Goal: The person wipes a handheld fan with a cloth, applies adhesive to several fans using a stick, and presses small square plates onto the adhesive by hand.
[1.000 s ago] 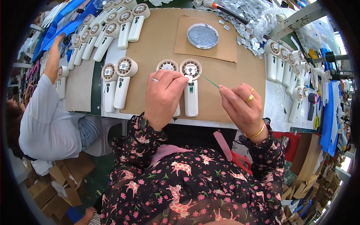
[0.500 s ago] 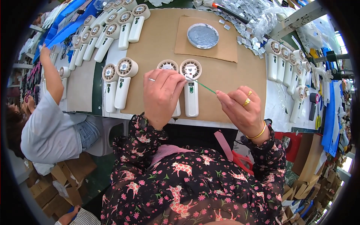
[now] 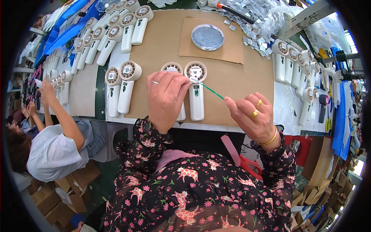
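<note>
My right hand point(image 3: 253, 116) pinches the end of a thin green stick with a white tip, which looks like a cotton swab point(image 3: 210, 91). At its white end, the fingers of my left hand point(image 3: 167, 96) are pinched together against the tip. Under that tip lies a white handheld fan point(image 3: 196, 102) with a beige round head, and a small white square with a dark patch shows in its centre. A second handheld fan point(image 3: 172, 67) lies beside it, mostly covered by my left hand.
A round dish of grey paste point(image 3: 208, 37) sits on cardboard point(image 3: 235, 56) at the far side. Small square metal plates point(image 3: 255, 38) are scattered at the far right. More handheld fans point(image 3: 129, 73) lie left and right. A co-worker point(image 3: 58, 150) sits at left.
My right hand has moved slightly right and down, still holding the swab. My left hand stays nearly in place. The co-worker at left has drawn the reaching arm back and lower.
</note>
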The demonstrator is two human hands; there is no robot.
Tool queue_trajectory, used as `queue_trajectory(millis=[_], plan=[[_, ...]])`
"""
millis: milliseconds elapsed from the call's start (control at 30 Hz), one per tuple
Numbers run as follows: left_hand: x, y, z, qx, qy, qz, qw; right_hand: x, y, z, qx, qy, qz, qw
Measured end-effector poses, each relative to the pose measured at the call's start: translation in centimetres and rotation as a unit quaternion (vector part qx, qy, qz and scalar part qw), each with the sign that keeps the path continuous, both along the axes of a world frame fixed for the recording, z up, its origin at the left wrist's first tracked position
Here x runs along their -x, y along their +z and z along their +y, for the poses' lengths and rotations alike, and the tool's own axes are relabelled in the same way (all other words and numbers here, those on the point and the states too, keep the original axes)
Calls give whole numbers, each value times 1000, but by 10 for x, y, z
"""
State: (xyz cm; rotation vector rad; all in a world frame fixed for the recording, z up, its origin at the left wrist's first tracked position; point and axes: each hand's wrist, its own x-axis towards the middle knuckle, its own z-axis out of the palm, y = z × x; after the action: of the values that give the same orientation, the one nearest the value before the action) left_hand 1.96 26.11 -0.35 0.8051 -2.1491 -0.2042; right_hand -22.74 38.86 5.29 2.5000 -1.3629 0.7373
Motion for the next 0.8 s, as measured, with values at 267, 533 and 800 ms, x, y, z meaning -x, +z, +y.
queue_trajectory(millis=[267, 533, 800], plan=[[-3, 3, 0, -10, -11, -12, 1000, -8, -14, -2, -34, -107, -270, 956], [-25, 13, -12, -80, 38, -15, 996, 30, -24, -31, -176, -240, -530, 794], [-25, 7, -17, -124, -27, 21, 992, 47, -34, -70, -211, -303, -515, 774]])
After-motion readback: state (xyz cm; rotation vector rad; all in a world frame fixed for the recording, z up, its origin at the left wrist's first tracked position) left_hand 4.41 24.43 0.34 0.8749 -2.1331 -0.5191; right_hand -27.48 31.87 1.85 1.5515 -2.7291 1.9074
